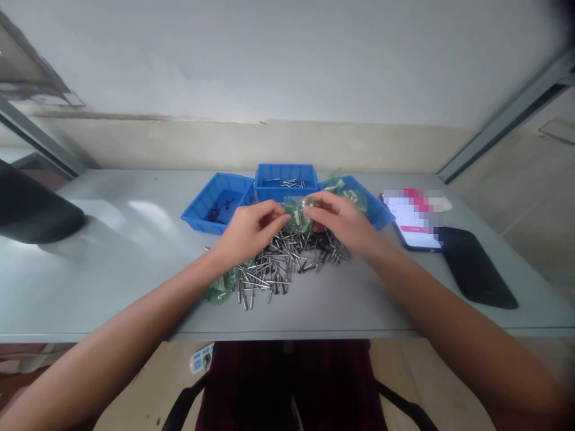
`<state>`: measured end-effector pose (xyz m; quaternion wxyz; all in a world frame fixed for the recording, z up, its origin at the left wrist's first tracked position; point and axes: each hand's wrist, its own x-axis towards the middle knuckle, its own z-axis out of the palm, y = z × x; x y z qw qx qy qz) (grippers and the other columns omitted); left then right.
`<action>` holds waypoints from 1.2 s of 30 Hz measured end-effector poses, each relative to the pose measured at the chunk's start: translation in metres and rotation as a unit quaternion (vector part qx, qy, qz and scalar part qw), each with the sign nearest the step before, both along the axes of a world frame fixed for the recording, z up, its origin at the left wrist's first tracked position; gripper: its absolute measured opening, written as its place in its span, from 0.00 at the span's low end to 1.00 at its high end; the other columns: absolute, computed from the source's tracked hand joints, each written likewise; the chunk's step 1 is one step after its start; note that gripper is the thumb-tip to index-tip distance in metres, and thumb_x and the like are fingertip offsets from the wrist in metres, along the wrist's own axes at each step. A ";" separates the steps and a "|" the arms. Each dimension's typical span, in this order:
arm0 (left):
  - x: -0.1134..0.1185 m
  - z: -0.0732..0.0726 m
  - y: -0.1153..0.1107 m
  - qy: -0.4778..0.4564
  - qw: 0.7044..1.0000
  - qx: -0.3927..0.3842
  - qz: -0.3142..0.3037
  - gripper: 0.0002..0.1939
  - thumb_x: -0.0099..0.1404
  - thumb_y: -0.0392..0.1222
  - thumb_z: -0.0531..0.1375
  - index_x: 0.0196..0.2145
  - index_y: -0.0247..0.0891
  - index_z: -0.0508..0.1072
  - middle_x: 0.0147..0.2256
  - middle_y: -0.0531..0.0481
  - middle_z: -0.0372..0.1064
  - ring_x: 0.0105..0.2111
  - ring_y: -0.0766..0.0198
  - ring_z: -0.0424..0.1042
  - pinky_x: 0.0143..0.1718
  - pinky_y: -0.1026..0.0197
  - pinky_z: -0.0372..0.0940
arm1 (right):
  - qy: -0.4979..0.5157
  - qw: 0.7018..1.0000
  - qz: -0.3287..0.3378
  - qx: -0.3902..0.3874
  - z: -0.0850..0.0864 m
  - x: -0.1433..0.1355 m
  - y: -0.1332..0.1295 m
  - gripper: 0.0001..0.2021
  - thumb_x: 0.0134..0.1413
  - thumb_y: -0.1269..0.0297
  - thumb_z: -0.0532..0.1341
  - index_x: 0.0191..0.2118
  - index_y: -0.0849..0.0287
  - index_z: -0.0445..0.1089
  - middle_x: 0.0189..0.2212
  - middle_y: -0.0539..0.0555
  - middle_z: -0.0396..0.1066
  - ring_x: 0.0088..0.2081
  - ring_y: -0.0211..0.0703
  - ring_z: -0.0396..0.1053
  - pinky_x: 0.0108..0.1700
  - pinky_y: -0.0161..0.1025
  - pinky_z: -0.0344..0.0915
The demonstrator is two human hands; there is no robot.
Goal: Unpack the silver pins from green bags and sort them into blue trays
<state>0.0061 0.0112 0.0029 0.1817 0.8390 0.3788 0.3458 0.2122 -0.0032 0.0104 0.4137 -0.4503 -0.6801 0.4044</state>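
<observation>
Between my two hands is a crinkled green plastic bag (297,215) with pale glints on it. My left hand (256,227) pinches its left side with thumb and fingers. On the other side, my right hand (339,216) grips the bag, its fingertips partly hidden. Just below lies a loose pile of rivets (281,263), some silver and some dark. A second green plastic bag (221,288) rests at the pile's left end, partly under my left forearm. More green plastic (354,197) sits in the right blue bin (380,206), beyond my right hand.
The left blue bin (191,220) holds a few dark rivets, and the middle blue bin (285,170) holds silver ones. A lit phone (415,230) and a black flat case (478,269) lie on the right. A dark cylindrical object (36,206) stands at the left. A wall rises behind.
</observation>
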 end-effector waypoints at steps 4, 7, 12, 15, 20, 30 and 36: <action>0.000 0.000 0.001 0.014 1.000 0.027 0.006 0.10 0.67 0.42 0.55 0.30 0.36 0.70 0.26 0.52 0.69 0.25 0.69 0.65 0.26 0.65 0.60 | -0.073 0.997 -0.004 0.017 -0.001 0.001 0.000 0.13 0.58 0.52 0.57 0.32 0.56 0.66 0.23 0.46 0.58 0.26 0.35 0.61 0.29 0.36 0.59; -0.001 0.002 0.002 0.010 0.998 0.051 0.022 0.09 0.66 0.42 0.56 0.30 0.36 0.71 0.26 0.52 0.68 0.25 0.69 0.64 0.27 0.65 0.60 | -0.081 0.997 0.000 0.010 -0.001 0.001 0.000 0.13 0.58 0.51 0.58 0.35 0.56 0.67 0.20 0.45 0.59 0.23 0.34 0.60 0.26 0.35 0.57; -0.003 0.000 0.002 -0.029 0.999 -0.005 0.027 0.10 0.67 0.44 0.56 0.32 0.36 0.71 0.23 0.54 0.68 0.22 0.71 0.64 0.23 0.66 0.60 | 0.022 0.997 0.038 -0.059 -0.003 -0.002 0.000 0.14 0.57 0.53 0.59 0.44 0.56 0.67 0.23 0.47 0.67 0.25 0.36 0.66 0.29 0.36 0.63; -0.002 -0.002 0.003 -0.067 0.996 -0.060 0.018 0.09 0.67 0.44 0.56 0.36 0.36 0.72 0.25 0.53 0.69 0.22 0.70 0.67 0.23 0.66 0.63 | 0.062 0.994 0.041 -0.074 -0.004 -0.002 -0.001 0.13 0.57 0.54 0.59 0.44 0.55 0.67 0.26 0.49 0.69 0.29 0.37 0.69 0.30 0.36 0.65; -0.002 0.005 0.001 -0.108 0.991 -0.081 0.001 0.12 0.69 0.43 0.53 0.40 0.35 0.73 0.34 0.48 0.74 0.30 0.67 0.73 0.33 0.64 0.69 | 0.086 0.993 0.039 -0.067 -0.004 -0.002 -0.002 0.11 0.55 0.57 0.60 0.43 0.54 0.68 0.35 0.52 0.71 0.40 0.41 0.71 0.33 0.36 0.68; 0.000 -0.001 0.004 -0.040 0.999 -0.004 0.010 0.06 0.65 0.36 0.57 0.40 0.38 0.73 0.33 0.52 0.74 0.30 0.69 0.71 0.32 0.66 0.68 | -0.006 0.998 0.038 -0.049 -0.001 -0.008 -0.004 0.10 0.56 0.57 0.59 0.36 0.58 0.72 0.36 0.53 0.71 0.33 0.37 0.69 0.35 0.38 0.68; -0.001 -0.004 0.002 -0.048 0.998 0.000 0.027 0.31 0.63 0.36 0.59 0.61 0.39 0.54 0.30 0.52 0.72 0.28 0.67 0.71 0.29 0.66 0.67 | -0.057 0.998 0.037 0.018 -0.005 -0.007 -0.003 0.11 0.58 0.57 0.57 0.34 0.57 0.72 0.34 0.51 0.69 0.32 0.37 0.67 0.37 0.39 0.65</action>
